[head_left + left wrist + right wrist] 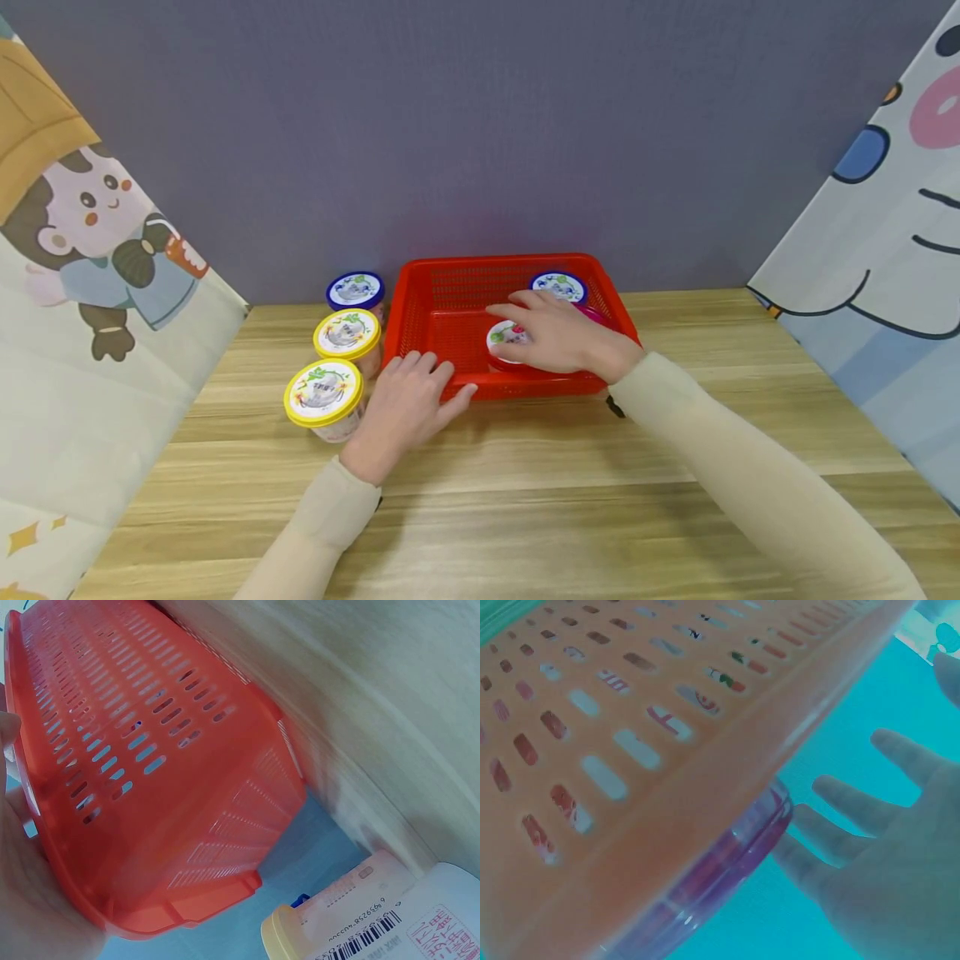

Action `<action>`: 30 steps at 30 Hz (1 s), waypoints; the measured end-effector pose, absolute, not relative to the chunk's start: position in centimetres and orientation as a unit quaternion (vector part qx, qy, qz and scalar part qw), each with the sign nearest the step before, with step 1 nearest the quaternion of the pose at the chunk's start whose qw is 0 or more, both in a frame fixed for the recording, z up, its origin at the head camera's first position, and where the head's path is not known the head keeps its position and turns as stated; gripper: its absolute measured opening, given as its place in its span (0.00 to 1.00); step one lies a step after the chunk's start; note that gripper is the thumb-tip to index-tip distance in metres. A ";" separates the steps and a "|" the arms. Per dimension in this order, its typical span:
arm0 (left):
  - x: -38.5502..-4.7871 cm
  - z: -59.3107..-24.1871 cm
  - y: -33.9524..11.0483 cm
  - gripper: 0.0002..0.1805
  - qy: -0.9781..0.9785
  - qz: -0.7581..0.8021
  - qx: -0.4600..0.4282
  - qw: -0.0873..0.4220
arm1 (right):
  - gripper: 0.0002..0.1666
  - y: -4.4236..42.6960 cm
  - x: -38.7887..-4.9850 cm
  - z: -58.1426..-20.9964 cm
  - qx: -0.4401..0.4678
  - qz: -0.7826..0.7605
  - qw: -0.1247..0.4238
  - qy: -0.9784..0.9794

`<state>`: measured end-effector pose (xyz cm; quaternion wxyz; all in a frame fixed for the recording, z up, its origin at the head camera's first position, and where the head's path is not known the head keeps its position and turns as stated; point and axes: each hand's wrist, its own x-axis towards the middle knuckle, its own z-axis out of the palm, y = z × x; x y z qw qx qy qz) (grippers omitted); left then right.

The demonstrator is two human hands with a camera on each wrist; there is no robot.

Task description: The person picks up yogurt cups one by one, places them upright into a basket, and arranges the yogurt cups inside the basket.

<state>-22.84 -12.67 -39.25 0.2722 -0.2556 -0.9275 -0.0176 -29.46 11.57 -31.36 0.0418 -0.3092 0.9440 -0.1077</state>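
In the head view my left hand (401,404) rests on the near left corner of a red plastic basket (468,385), its fingers over the rim. My right hand (562,332) reaches inside, above a red-lidded tub (507,335) and partly covering it. Its fingers (855,802) look spread in the right wrist view; whether they touch the lid cannot be told. Behind that hand stand a blue-lidded tub (558,286) and a magenta-lidded tub (592,313), mostly hidden. Tub labels show through the basket's slots in the right wrist view.
Left of the basket, a blue-lidded tub (356,289) and two yellow-lidded tubs, the far one (347,333) and the near one (324,396), line up on the wooden table (510,508). A grey-blue wall (480,133) rises close behind; printed panels flank both sides.
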 end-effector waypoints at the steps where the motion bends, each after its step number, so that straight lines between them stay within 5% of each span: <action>1: -22.9 -39.3 -12.7 0.25 -0.927 -0.018 -0.256 0.272 | 0.44 11.7 -29.3 -31.3 -0.310 -0.109 0.037 0.944; 30: -23.0 -39.4 -12.7 0.25 -0.927 -0.021 -0.255 0.274 | 0.36 15.6 -26.0 -33.3 -0.318 -0.150 -0.102 0.930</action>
